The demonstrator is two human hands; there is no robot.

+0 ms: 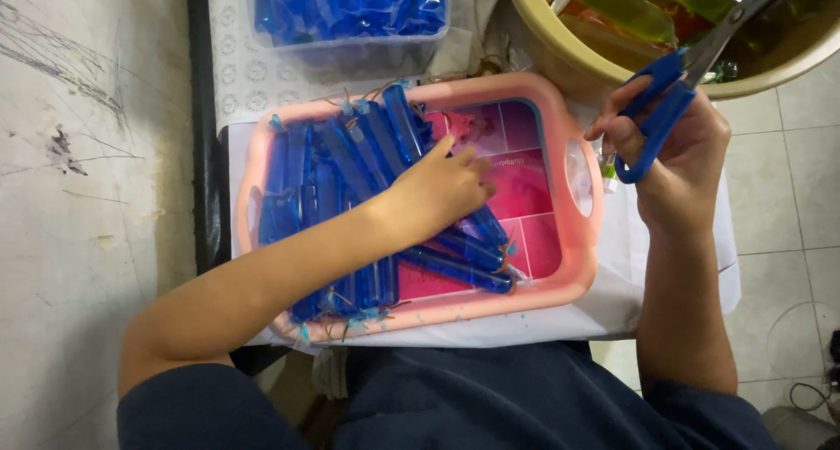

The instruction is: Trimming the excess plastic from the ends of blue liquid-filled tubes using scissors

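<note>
**Ana:** Blue tubes (350,166) fill most of the pink tray (262,153), packed side by side along its left part, with a few lying slantwise toward the middle. The left hand (442,188) rests flat on top of that slanted bunch, fingers spread only a little, pressing or feeling rather than gripping. I cannot tell whether one tube is pinched under the palm.

**Ben:** And the right hand (674,148)?

**Ana:** It holds blue-handled scissors (669,100) off the tray's right end, above the handle opening, fingers through the loops. The blades point up and away toward the tan basin (560,61), and I cannot see whether they are parted.

**Ben:** How would you handle it well from here?

**Ana:** I would pick a single tube from the loose slanted ones, not from the tight rows, since those lie free. Curl the fingers round its middle so it cannot slip, and lift it clear before bringing the scissors close. The tubes look soft and filled, so a hard squeeze could burst one.

**Ben:** Anything to watch?

**Ana:** Keep the blades turned away from the left wrist, which crosses the tray. Small blue trimmings lie along the tray's near rim, and the clear box (350,21) of more blue tubes sits just beyond the far rim, so there is little room.
</note>
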